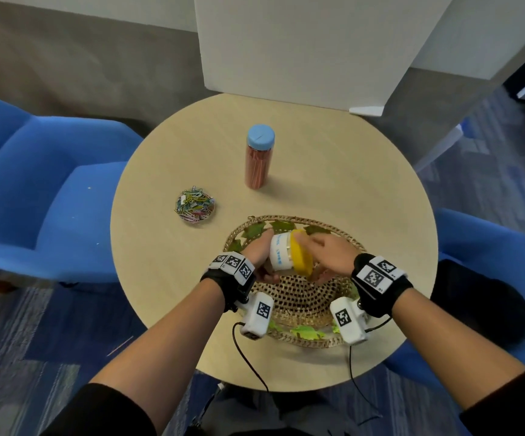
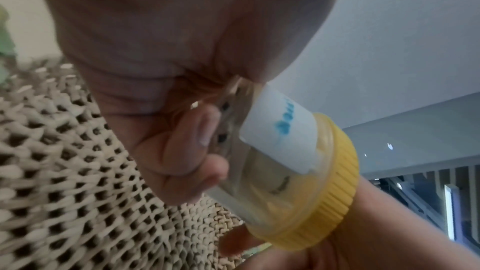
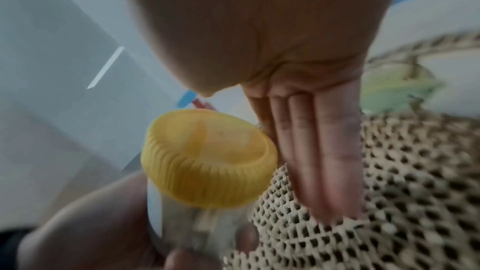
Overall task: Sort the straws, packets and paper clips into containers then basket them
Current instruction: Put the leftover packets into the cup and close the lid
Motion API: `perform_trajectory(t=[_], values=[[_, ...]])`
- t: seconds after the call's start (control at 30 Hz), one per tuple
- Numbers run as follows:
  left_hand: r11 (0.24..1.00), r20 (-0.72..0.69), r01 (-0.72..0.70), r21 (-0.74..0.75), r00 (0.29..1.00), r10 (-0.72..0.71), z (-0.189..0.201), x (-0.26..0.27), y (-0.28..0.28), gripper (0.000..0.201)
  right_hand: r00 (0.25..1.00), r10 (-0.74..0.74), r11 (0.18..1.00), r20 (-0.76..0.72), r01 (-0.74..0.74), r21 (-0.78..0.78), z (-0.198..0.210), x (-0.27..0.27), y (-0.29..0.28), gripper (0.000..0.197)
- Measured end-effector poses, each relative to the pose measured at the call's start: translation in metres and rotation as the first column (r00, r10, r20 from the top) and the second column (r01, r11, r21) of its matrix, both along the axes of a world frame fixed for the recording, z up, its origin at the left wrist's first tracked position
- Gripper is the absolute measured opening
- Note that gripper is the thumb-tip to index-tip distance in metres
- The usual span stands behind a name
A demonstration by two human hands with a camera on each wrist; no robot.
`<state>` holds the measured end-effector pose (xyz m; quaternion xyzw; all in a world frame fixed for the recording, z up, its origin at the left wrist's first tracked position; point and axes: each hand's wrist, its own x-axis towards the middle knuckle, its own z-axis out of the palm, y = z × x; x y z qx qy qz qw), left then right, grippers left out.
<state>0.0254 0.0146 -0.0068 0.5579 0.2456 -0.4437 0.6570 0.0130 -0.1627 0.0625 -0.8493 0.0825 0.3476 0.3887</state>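
A clear jar (image 1: 281, 254) with a yellow lid (image 1: 302, 251) lies tilted on its side just above the woven basket (image 1: 302, 302). White packets with blue print (image 2: 283, 130) show inside it. My left hand (image 1: 259, 251) grips the jar body, fingers curled round it (image 2: 182, 151). My right hand (image 1: 327, 253) is at the lid (image 3: 207, 157), its fingers (image 3: 319, 151) straight alongside the rim. A tall jar of pink straws (image 1: 258, 162) with a blue lid stands mid-table. Coloured paper clips fill a small clear dish (image 1: 195, 204) to the left.
The basket has green leaf trim (image 1: 306, 332) and sits at the near side of the round table (image 1: 365, 184). Blue chairs (image 1: 34, 190) stand left and right. A white partition (image 1: 302, 42) rises behind the table's far edge.
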Motion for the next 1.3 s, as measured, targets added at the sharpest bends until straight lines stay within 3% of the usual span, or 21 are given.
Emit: perform_trajectory(t=[0.07,0.1,0.17,0.23,0.3,0.4,0.5,0.57,0.67,0.77,0.83,0.9,0.97,1.0,1.07,1.17,1.3], values=[[1.0,-0.011,-0.003,0.005,1.0,0.003,-0.007,-0.005,-0.001,0.063,0.991,-0.044,0.996,-0.129,0.034,-0.083,-0.003,-0.004,0.0,0.098],[1.0,-0.012,-0.001,0.003,1.0,0.001,-0.009,-0.006,-0.001,0.064,0.995,0.007,0.997,-0.104,-0.015,-0.075,-0.004,-0.005,-0.002,0.098],[1.0,-0.003,0.013,0.025,1.0,-0.013,-0.013,-0.005,-0.002,0.065,0.993,0.108,0.99,0.045,-0.112,0.09,-0.006,-0.006,-0.008,0.089],[0.999,-0.008,0.037,0.036,0.999,-0.037,-0.015,-0.003,-0.002,0.062,0.995,0.074,0.97,0.065,-0.087,0.226,-0.008,-0.007,-0.012,0.086],[0.998,-0.037,0.052,0.048,0.998,-0.05,-0.017,-0.004,-0.002,0.061,1.0,0.013,0.983,0.008,-0.014,0.184,-0.01,-0.008,-0.01,0.091],[0.997,-0.053,0.049,0.057,0.998,-0.046,-0.024,-0.009,-0.001,0.063,0.993,0.11,0.992,-0.046,-0.107,0.066,-0.009,-0.004,-0.006,0.092],[0.999,-0.059,0.024,0.033,0.998,-0.022,-0.026,-0.008,-0.004,0.059,0.966,0.219,0.971,0.14,-0.229,0.062,-0.01,-0.004,-0.007,0.079],[1.0,-0.045,-0.006,0.018,0.999,0.007,-0.02,-0.005,-0.007,0.056,0.954,0.187,0.979,0.236,-0.202,0.038,-0.011,-0.007,-0.008,0.072],[0.997,0.017,-0.065,0.043,0.998,0.064,-0.011,-0.003,-0.01,0.054,0.957,0.06,0.991,0.283,-0.091,0.098,-0.016,-0.009,-0.009,0.066],[0.997,0.036,-0.075,0.03,0.997,0.074,-0.005,-0.006,-0.012,0.057,0.962,0.046,0.987,0.27,-0.085,0.134,-0.015,-0.003,-0.011,0.066],[0.988,0.189,0.035,0.149,0.98,-0.063,0.003,-0.006,-0.01,0.049,0.945,0.115,0.989,0.305,-0.138,0.054,-0.012,0.005,-0.012,0.067],[0.89,0.45,0.079,0.449,0.84,-0.302,0.014,-0.001,0.001,0.027,0.914,0.247,0.968,0.321,-0.215,-0.132,-0.011,0.015,-0.011,0.073],[0.791,0.598,-0.072,0.608,0.697,-0.396,0.025,0.007,0.019,0.021,0.87,0.416,0.878,0.265,-0.308,-0.367,-0.015,0.022,-0.008,0.079],[0.759,0.628,-0.153,0.633,0.675,-0.388,0.029,0.012,0.031,0.018,0.853,0.475,0.823,0.218,-0.343,-0.452,-0.018,0.024,-0.006,0.083],[0.695,0.625,-0.265,0.668,0.707,-0.331,0.03,0.019,0.06,0.013,0.833,0.536,0.749,0.138,-0.393,-0.534,-0.025,0.026,-0.002,0.088],[0.56,0.543,-0.338,0.756,0.802,-0.25,0.02,0.016,0.106,0.007,0.816,0.566,0.706,0.119,-0.405,-0.582,-0.03,0.024,0.006,0.09],[0.502,0.368,-0.2,0.841,0.893,-0.261,-0.008,0.003,0.134,0.019,0.786,0.609,0.649,0.107,-0.415,-0.638,-0.033,0.026,0.016,0.091]])
